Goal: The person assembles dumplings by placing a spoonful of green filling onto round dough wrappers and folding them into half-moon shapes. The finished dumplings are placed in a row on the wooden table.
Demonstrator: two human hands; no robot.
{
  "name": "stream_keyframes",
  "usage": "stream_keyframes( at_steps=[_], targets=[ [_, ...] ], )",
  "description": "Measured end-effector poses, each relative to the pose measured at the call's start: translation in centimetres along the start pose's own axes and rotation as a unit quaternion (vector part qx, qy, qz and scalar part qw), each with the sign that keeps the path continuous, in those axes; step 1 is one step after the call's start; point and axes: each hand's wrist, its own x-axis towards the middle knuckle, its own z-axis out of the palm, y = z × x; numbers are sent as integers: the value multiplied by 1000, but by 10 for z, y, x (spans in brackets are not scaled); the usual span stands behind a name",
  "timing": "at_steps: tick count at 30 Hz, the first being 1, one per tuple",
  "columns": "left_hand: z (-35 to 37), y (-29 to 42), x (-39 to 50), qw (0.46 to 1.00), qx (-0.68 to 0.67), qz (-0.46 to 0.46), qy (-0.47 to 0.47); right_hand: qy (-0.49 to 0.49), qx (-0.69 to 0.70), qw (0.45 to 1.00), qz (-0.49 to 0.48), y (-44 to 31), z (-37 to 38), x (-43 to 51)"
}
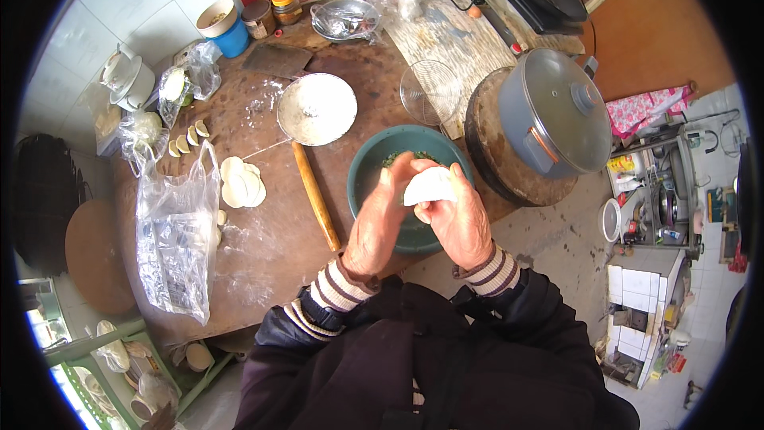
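Note:
A folded white dumpling wrapper (431, 186) is held over a green basin (365, 161) that has chopped green filling (394, 158) in it. My right hand (464, 221) grips the wrapper between thumb and fingers. My left hand (379, 218) is raised at the wrapper's left side, slightly blurred; whether its fingers touch the wrapper is unclear. To the left lie a wooden rolling pin (315, 197), a round container of white flour (317, 108) and a small stack of round dough wrappers (242, 183). Several folded dumplings (188, 138) stand in a row farther left.
A lidded pot (555, 113) rests on a thick round wooden board (495, 149) at the right. A wire strainer (430, 92) lies behind the basin. Plastic bags (178, 239) cover the table's left part; a cleaver (277, 60), jars (286, 7) and a metal bowl (345, 19) are at the back.

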Motion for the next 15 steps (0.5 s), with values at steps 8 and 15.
stream_keyframes(
  at_steps=[8,15],
  targets=[
    [6,-12,0,999,28,-14,10,-58,19,998,2,5,1,2],
    [-1,-3,0,984,169,16,-56,-104,-122,986,-55,-6,2,-5]
  ],
)
